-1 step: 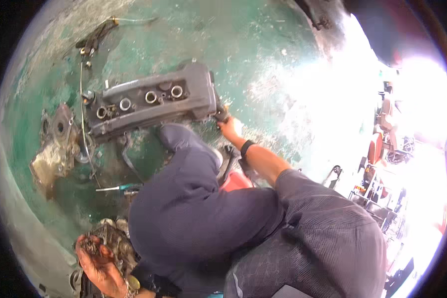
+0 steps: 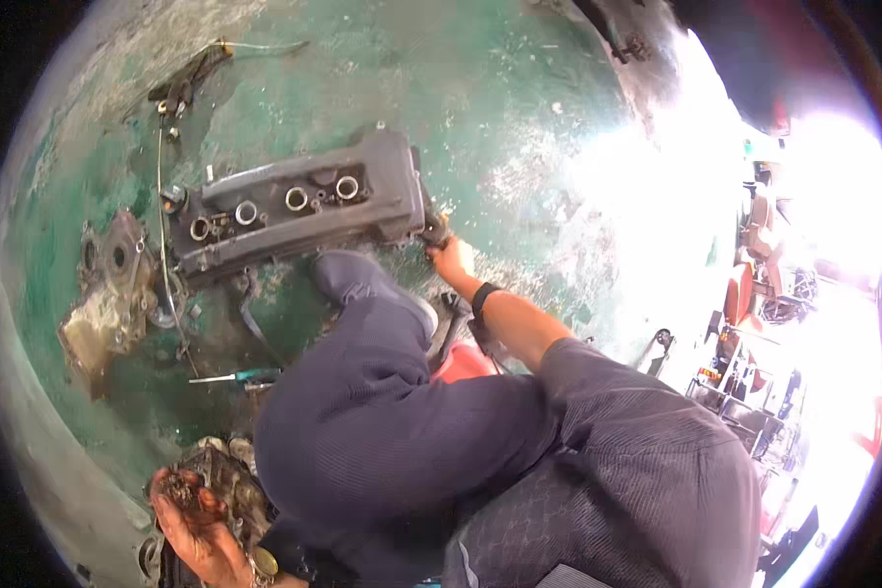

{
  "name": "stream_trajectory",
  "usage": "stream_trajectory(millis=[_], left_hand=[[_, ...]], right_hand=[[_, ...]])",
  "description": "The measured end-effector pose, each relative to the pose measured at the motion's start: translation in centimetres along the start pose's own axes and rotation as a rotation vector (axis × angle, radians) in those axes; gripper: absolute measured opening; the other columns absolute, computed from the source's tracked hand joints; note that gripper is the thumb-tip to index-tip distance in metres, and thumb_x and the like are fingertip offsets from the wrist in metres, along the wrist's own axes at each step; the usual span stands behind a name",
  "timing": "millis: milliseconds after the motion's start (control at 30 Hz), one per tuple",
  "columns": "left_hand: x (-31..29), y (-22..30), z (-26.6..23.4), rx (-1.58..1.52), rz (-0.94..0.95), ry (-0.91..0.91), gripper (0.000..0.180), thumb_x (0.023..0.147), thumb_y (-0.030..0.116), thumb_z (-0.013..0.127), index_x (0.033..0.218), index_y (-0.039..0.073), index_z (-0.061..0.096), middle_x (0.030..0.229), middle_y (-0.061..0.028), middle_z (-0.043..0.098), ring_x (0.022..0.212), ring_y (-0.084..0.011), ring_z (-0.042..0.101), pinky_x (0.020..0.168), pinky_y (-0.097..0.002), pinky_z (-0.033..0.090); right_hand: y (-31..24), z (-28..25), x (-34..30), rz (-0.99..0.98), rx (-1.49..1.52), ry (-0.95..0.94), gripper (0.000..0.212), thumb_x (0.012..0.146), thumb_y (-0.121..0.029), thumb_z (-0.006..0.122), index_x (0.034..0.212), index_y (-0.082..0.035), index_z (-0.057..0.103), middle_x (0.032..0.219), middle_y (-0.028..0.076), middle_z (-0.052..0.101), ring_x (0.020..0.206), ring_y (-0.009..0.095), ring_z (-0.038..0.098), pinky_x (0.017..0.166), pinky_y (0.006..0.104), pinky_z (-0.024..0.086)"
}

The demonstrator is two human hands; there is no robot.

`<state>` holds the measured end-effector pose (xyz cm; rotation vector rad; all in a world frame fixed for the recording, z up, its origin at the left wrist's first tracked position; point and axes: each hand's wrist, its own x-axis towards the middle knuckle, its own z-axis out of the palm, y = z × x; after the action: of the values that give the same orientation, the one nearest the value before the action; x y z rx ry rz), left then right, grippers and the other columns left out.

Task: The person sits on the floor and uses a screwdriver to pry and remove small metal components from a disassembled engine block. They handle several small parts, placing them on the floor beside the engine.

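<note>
Gripping a dark part point(image 2: 436, 232) with the right hand point(image 2: 454, 262), at the right end of the cover point(image 2: 392, 181) on the green floor point(image 2: 461, 108)

Curling the left hand point(image 2: 202, 535) palm up near a casting point(image 2: 248, 490), too blurred to tell if pinching anything; resting a shoe point(image 2: 358, 279) just beside the cover, near a screwdriver point(image 2: 255, 374)

The right hand point(image 2: 452, 260) seemingly grips a dark part point(image 2: 435, 231) beside the engine cover point(image 2: 272, 205).

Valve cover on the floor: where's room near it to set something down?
Bare, stained floor lies above the valve cover in the picture, and up and right of the right hand. Crowded: left of the cover, a metal casting; below, the shoe and screwdriver.
</note>
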<state>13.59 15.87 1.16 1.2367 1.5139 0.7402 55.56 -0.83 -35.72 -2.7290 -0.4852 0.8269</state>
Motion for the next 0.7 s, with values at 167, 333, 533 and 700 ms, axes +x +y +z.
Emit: stream_trajectory(millis=[167, 333, 533, 700], left_hand=[[-0.2, -0.3, 0.0, 0.094, 0.153, -0.116, 0.040, 0.099, 0.029, 0.045, 0.126, 0.000, 0.050, 0.112, -0.0119, 0.056, 0.102, -0.0239, 0.058, 0.084, -0.0373, 0.052], [0.3, -0.7, 1.0, -0.387, -0.229, 0.115, 0.028, 0.098, 0.020, 0.047, 0.118, 0.001, 0.052, 0.093, -0.0142, 0.064, 0.063, -0.0150, 0.061, 0.052, -0.0233, 0.050], [1.1, 0.0, 2.8, -0.426, -0.294, -0.008, 0.025, 0.097, 0.018, 0.050, 0.114, 0.000, 0.053, 0.092, -0.0168, 0.064, 0.065, -0.0203, 0.064, 0.054, -0.0302, 0.055], [1.8, 0.2, 4.5, -0.529, -0.361, -0.095, 0.024, 0.096, 0.018, 0.052, 0.110, -0.001, 0.054, 0.094, -0.0171, 0.065, 0.066, -0.0231, 0.065, 0.056, -0.0315, 0.056]], right_hand=[[-0.1, 0.6, -0.1, -0.038, -0.031, 0.046, 0.025, 0.073, -0.022, 0.065, 0.081, 0.001, 0.067, 0.081, 0.024, 0.066, 0.084, 0.042, 0.064, 0.076, 0.0468, 0.052], [-3.5, -2.0, -0.5, 0.141, 0.132, -0.239, 0.013, 0.072, -0.014, 0.069, 0.075, -0.002, 0.067, 0.062, 0.006, 0.063, 0.054, 0.015, 0.061, 0.048, 0.0291, 0.052], [-19.2, -9.9, -2.8, -0.351, 0.593, -0.547, 0.016, 0.084, -0.016, 0.069, 0.085, 0.000, 0.066, 0.068, 0.002, 0.062, 0.059, 0.010, 0.057, 0.055, 0.0256, 0.046], [-31.7, -15.6, -9.1, -0.750, 0.601, -0.864, 0.017, 0.084, -0.013, 0.070, 0.089, 0.002, 0.064, 0.077, 0.000, 0.062, 0.071, 0.007, 0.056, 0.062, 0.0241, 0.046]])
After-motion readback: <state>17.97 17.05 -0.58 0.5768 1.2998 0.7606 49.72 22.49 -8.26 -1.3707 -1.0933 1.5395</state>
